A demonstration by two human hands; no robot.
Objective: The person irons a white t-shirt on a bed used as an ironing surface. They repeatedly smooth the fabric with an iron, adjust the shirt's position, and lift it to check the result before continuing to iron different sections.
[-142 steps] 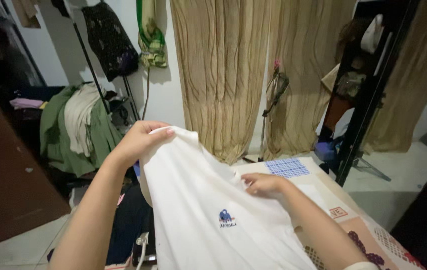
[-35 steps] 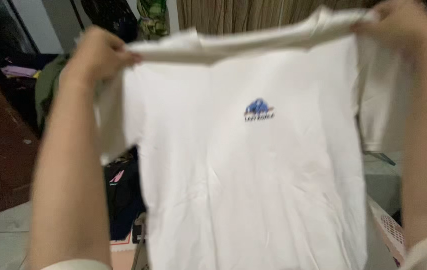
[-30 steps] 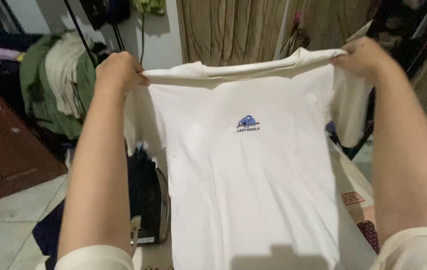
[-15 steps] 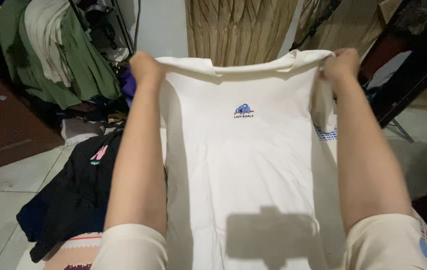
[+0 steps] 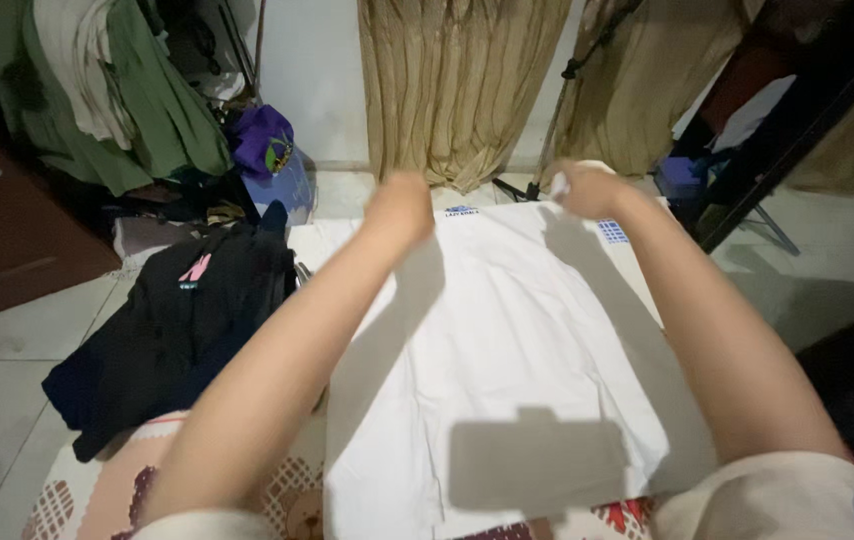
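Observation:
A white T-shirt point(image 5: 507, 340) with a small blue print near its far edge lies spread flat on a patterned cloth-covered surface point(image 5: 87, 490). My left hand point(image 5: 402, 205) grips the shirt's far left edge, fingers hidden beyond the knuckles. My right hand point(image 5: 587, 188) grips the far right corner, where a bit of bunched white cloth shows. Both arms reach forward over the shirt.
A dark garment point(image 5: 167, 330) lies heaped on the surface to the left. Green and beige clothes point(image 5: 107, 90) hang at the back left, with a purple bag point(image 5: 262, 145) below. Tan curtains point(image 5: 457, 80) hang behind. A black rack point(image 5: 787, 130) stands at right.
The shirt, held up by its shoulders a second ago, has been lowered and laid flat on the surface. Both hands have moved forward and down with its top edge.

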